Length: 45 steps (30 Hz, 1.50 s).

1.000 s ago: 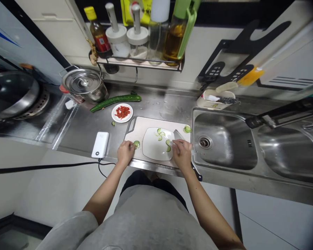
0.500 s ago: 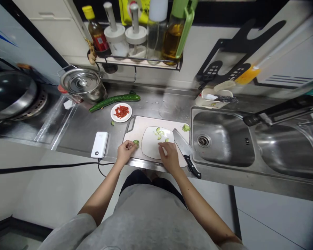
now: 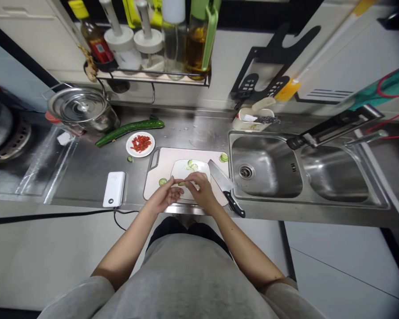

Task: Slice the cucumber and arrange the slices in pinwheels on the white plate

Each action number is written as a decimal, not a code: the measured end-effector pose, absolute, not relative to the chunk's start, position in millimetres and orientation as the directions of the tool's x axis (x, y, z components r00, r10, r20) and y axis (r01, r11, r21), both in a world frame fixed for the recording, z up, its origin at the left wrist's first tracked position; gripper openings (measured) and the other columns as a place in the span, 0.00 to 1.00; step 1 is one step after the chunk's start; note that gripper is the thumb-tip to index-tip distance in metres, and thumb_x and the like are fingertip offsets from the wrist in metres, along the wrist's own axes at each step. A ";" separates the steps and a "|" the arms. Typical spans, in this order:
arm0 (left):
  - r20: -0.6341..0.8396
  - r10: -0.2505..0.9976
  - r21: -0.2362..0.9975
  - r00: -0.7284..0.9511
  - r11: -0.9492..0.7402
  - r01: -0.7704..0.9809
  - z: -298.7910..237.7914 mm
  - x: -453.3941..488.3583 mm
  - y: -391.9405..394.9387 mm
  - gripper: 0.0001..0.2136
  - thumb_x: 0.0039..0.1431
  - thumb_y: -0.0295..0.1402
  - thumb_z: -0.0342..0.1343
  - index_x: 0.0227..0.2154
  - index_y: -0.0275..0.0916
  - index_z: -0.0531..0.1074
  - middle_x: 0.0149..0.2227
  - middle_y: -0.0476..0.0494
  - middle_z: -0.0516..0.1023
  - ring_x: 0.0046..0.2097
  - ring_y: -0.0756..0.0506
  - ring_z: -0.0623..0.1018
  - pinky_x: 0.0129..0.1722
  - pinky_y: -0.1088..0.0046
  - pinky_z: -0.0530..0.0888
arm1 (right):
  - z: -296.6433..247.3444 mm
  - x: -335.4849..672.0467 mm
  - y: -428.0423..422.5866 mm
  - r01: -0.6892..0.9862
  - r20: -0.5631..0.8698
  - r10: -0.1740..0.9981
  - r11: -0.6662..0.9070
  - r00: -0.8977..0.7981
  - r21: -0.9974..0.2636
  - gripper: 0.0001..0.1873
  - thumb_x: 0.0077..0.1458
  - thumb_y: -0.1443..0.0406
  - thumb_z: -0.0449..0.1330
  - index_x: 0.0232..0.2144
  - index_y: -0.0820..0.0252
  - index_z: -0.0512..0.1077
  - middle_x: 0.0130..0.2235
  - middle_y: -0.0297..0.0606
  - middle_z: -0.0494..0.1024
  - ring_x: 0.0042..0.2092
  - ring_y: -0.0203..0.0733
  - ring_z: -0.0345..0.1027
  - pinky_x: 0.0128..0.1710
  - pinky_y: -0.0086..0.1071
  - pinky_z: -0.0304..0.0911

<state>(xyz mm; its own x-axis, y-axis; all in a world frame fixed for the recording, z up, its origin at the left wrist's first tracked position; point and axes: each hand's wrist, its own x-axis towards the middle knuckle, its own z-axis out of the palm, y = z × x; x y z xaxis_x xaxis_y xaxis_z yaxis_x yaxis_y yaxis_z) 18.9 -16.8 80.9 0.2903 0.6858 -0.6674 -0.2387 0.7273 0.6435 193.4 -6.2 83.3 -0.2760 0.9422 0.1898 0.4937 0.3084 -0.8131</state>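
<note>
Knife (image 3: 220,176) lay right of fingers (image 3: 194,177). Plate (image 3: 178,169) beneath held slices (image 3: 194,167); saucer (image 3: 140,153) beyond-left, red pieces (image 3: 140,143). Right hand (image 3: 203,190) pinched cucumber slice (image 3: 181,183); left hand (image 3: 164,196): grip unclear.

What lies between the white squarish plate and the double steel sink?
In the head view: a black-handled steel knife, partly on the pale rectangular cutting board, and round green cucumber slices.

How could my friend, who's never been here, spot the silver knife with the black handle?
Find the double steel sink, then the pale rectangular cutting board left of it. The knife lies on the board's right side, beside the squarish white plate. Unlike its neighbours, it has a metal blade and a black handle poking past the board.
</note>
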 end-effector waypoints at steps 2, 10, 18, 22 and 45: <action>-0.677 0.650 0.589 0.346 0.760 -0.276 80.6 22.7 -15.8 0.24 0.52 0.51 0.58 0.45 0.39 0.73 0.30 0.43 0.74 0.26 0.53 0.70 0.21 0.80 0.61 | 82.3 198.4 -7.9 0.489 0.199 0.938 0.321 -0.285 -0.811 0.11 0.63 0.60 0.53 0.36 0.55 0.75 0.37 0.38 0.75 0.44 0.43 0.67 0.47 0.40 0.58; -0.602 0.752 0.724 0.268 0.656 -0.213 85.3 33.7 -11.4 0.26 0.43 0.41 0.67 0.47 0.42 0.72 0.31 0.48 0.72 0.29 0.53 0.70 0.24 0.81 0.60 | 79.9 218.3 -9.2 0.462 0.089 0.957 0.214 -0.277 -0.861 0.10 0.60 0.60 0.55 0.31 0.56 0.73 0.34 0.37 0.76 0.39 0.41 0.67 0.38 0.35 0.62; -0.407 0.882 0.902 0.237 0.429 -0.048 64.9 62.5 0.5 0.17 0.41 0.38 0.67 0.35 0.37 0.75 0.22 0.55 0.63 0.26 0.55 0.63 0.27 0.77 0.61 | 60.9 253.5 3.3 0.371 -0.176 0.949 -0.069 -0.263 -0.926 0.11 0.56 0.57 0.59 0.30 0.58 0.70 0.25 0.31 0.74 0.26 0.34 0.66 0.28 0.28 0.61; -0.387 0.900 0.922 0.200 0.375 0.096 45.7 80.0 12.0 0.13 0.43 0.36 0.65 0.33 0.37 0.74 0.21 0.56 0.62 0.24 0.54 0.63 0.27 0.76 0.60 | 47.3 270.8 17.6 0.435 -0.227 0.938 -0.094 -0.264 -0.896 0.11 0.54 0.58 0.59 0.29 0.59 0.71 0.23 0.30 0.73 0.25 0.33 0.64 0.27 0.27 0.58; -0.388 0.904 0.430 0.178 0.006 0.903 37.6 110.7 23.9 0.13 0.61 0.38 0.49 0.46 0.41 0.67 0.40 0.42 0.78 0.43 0.41 0.76 0.36 0.69 0.68 | 33.9 269.8 46.5 0.891 -0.356 0.889 0.112 -0.288 -0.440 0.10 0.60 0.64 0.54 0.36 0.63 0.75 0.32 0.40 0.76 0.33 0.40 0.65 0.33 0.29 0.54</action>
